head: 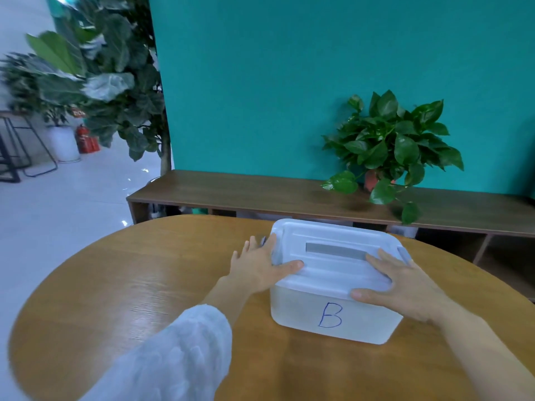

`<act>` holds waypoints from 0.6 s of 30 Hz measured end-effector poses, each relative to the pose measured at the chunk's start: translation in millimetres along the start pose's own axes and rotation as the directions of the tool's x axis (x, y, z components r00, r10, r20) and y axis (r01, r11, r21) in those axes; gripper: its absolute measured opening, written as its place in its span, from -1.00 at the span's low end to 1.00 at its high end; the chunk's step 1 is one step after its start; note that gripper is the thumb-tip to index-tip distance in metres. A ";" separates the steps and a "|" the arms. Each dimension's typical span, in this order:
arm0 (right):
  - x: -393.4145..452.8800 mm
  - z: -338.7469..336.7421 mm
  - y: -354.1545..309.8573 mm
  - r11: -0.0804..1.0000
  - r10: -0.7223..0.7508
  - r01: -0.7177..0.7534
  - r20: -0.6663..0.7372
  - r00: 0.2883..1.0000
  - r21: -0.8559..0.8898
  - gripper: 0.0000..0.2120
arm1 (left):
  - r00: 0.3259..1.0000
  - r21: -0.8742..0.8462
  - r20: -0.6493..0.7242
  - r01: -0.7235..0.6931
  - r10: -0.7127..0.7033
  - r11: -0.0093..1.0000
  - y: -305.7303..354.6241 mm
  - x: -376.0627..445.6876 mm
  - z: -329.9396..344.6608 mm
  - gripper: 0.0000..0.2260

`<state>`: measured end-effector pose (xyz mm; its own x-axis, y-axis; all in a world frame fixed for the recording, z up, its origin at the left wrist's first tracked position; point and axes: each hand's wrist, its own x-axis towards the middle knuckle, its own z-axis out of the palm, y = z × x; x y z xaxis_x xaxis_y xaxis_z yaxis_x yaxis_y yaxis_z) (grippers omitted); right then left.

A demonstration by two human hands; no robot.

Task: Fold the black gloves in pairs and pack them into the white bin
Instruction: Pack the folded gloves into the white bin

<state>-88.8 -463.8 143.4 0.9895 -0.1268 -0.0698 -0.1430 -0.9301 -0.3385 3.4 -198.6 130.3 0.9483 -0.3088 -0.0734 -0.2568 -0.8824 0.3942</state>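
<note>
The white bin (333,311) stands on the round wooden table (144,285), lid (333,256) fitted, between both hands. The left hand (260,264) lies flat with fingers spread against the lid's left end, thumb on top. The right hand (405,285) rests spread on the lid's right corner, thumb along the front edge. The lid and cloudy walls hide the contents. The right forearm runs out of frame.
</note>
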 end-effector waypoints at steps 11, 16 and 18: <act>-2.7 1.7 -3.7 1.000 0.009 -0.010 -0.027 1.000 -0.014 0.37 | 0.962 0.227 -0.104 -0.226 0.254 0.947 11.2 -9.7 6.7 -0.44; -1.7 2.0 -1.8 1.000 0.008 -0.008 -0.032 0.999 0.000 0.34 | 0.958 0.322 -0.067 -0.245 0.280 0.914 16.7 -7.7 0.9 -0.46; -1.8 2.3 -2.2 1.000 0.005 -0.004 -0.034 0.999 0.007 0.31 | 0.951 0.392 -0.071 -0.250 0.300 0.885 16.4 -4.2 3.0 -0.51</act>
<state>-90.3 -460.8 142.1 0.9890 -0.1429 -0.0393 -0.1476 -0.9270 -0.3448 -5.3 -212.9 134.3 0.8381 -0.5336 0.1137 -0.5379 -0.8430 0.0085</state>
